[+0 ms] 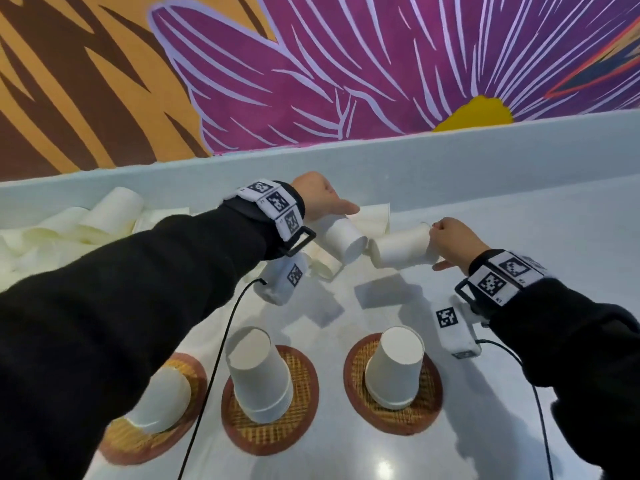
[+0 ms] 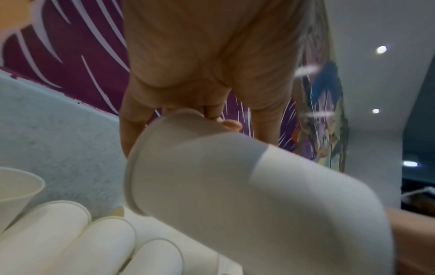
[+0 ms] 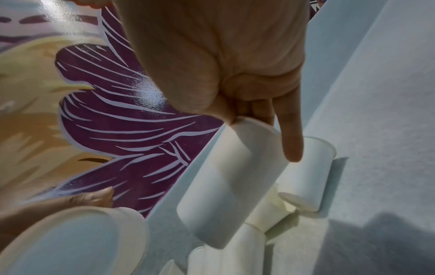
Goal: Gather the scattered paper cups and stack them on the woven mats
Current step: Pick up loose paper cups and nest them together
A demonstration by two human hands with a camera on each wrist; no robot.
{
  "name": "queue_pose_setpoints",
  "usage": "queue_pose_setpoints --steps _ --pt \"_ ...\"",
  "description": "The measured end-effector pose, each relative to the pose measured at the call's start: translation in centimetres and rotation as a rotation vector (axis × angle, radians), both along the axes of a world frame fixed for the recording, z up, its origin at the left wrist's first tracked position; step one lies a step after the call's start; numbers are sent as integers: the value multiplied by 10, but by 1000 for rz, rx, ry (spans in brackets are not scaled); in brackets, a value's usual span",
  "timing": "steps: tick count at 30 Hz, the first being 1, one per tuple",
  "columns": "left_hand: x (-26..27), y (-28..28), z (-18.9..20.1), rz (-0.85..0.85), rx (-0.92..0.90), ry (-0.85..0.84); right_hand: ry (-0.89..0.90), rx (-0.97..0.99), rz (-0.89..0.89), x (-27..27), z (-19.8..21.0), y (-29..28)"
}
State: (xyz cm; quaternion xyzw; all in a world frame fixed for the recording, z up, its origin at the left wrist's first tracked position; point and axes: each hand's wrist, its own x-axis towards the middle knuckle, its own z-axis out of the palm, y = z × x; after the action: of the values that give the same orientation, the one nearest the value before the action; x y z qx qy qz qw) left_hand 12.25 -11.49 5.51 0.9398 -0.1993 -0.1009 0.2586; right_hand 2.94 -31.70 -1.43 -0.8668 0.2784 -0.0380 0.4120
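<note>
A cup (image 1: 344, 242) is pinched by the left hand (image 1: 317, 195), another cup (image 1: 401, 245) by the right hand (image 1: 450, 242); carrying to the near mats (image 1: 301, 427) is judged next.

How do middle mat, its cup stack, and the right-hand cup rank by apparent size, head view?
1. middle mat
2. cup stack on it
3. cup in the right hand

The held cup sits farther away, so true size versus the stack is unsure.
</note>
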Motion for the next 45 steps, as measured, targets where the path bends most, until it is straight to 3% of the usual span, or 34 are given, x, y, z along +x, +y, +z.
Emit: queue_pose_setpoints --steps 4,7,13,21,24,29,36,42,45 --pt "-22 11 18 -13 -35 40 -213 96 -72 -7 19 14" --pt "-41 16 24 -85 -31 51 -380 -8 -65 -15 35 24" --pt "-63 26 17 -250 53 -121 -676 -214 -26 -36 56 43" --pt "-72 42 13 -321 -24 -235 -893 -369 158 -48 73 74" --pt "-72 48 16 -252 -132 -225 -900 -361 205 -47 75 80" --pt "-70 55 14 -147 -369 -40 -869 -323 187 -44 74 77" --pt "-68 45 3 -86 -508 20 -677 -197 152 -37 52 79" --pt "-71 26 -12 -54 -388 140 -438 -192 203 -31 27 87" --pt "-66 26 -11 -82 -188 194 -417 -204 249 -32 28 84"
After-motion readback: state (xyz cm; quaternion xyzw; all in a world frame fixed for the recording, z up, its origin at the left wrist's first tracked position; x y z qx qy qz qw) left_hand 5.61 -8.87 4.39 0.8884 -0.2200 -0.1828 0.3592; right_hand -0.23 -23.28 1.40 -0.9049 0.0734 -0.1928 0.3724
